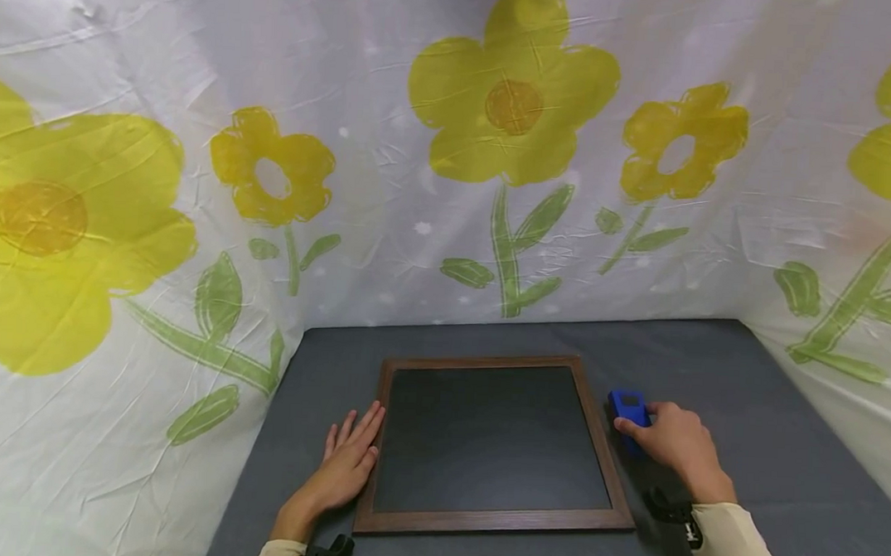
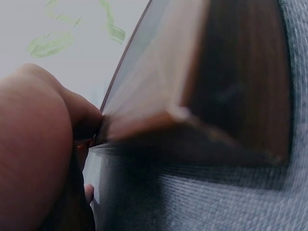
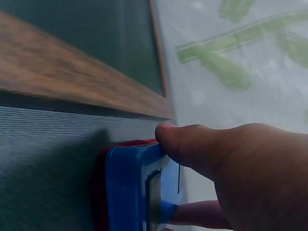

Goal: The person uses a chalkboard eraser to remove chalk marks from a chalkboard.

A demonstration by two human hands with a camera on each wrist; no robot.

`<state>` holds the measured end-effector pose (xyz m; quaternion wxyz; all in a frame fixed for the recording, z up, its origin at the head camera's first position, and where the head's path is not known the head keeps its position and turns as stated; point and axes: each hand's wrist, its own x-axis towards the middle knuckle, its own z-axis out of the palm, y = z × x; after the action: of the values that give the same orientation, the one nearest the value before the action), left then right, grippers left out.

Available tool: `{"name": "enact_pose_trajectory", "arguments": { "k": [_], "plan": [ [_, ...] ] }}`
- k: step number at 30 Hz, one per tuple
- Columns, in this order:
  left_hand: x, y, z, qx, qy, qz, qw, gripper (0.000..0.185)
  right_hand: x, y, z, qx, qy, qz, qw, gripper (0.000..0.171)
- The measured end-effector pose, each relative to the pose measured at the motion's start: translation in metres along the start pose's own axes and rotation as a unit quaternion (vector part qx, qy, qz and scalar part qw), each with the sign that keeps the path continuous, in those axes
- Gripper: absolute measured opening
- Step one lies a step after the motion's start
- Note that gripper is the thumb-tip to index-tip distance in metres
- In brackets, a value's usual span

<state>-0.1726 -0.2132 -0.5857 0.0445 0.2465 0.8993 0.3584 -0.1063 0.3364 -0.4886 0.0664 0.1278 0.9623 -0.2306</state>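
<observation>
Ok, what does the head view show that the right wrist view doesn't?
Only the head view shows the left hand lying flat against the left edge of the framed blackboard, the whole grey table and the flowered sheet. Only the right wrist view shows a red underside beneath the blue block. Both show the right hand gripping that block beside the board's wooden frame.
</observation>
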Motion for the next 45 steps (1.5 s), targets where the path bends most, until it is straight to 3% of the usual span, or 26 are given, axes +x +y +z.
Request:
{"name": "enact_pose_trajectory", "arguments": {
  "k": [11,15,18,21,25,29,32,38,45],
  "plan": [
    [0.000,0.005,-0.003,0.006,-0.013,-0.011,0.9998,0.061,0.003,0.001,0.010,-0.013,0.007,0.006,1.000,0.103],
    [0.000,0.023,-0.013,0.027,0.000,-0.014,0.9995,0.063,0.000,0.002,0.000,-0.020,-0.005,-0.007,1.000,0.108],
    [-0.001,0.038,-0.028,0.051,0.030,-0.009,0.9982,0.067,-0.004,0.002,-0.016,-0.021,0.036,-0.054,0.998,0.095],
    [0.003,0.042,-0.045,0.095,0.079,-0.002,0.9923,0.069,-0.007,0.005,-0.035,-0.028,0.105,-0.114,0.987,0.075],
    [0.010,0.042,-0.068,0.155,0.137,-0.011,0.9783,0.070,-0.005,0.015,-0.051,-0.053,0.184,-0.177,0.965,0.062],
    [0.012,0.040,-0.083,0.194,0.141,-0.034,0.9703,0.072,0.001,0.031,-0.051,-0.097,0.226,-0.220,0.944,0.060],
    [0.011,0.037,-0.086,0.218,0.124,-0.049,0.9668,0.074,0.007,0.043,-0.041,-0.123,0.232,-0.232,0.936,0.063],
    [0.007,0.029,-0.078,0.235,0.094,-0.078,0.9643,0.079,0.012,0.055,-0.017,-0.121,0.225,-0.222,0.941,0.067],
    [0.006,0.018,-0.065,0.214,0.057,-0.103,0.9697,0.082,0.007,0.062,-0.004,-0.096,0.147,-0.181,0.968,0.076]
  ]
}}
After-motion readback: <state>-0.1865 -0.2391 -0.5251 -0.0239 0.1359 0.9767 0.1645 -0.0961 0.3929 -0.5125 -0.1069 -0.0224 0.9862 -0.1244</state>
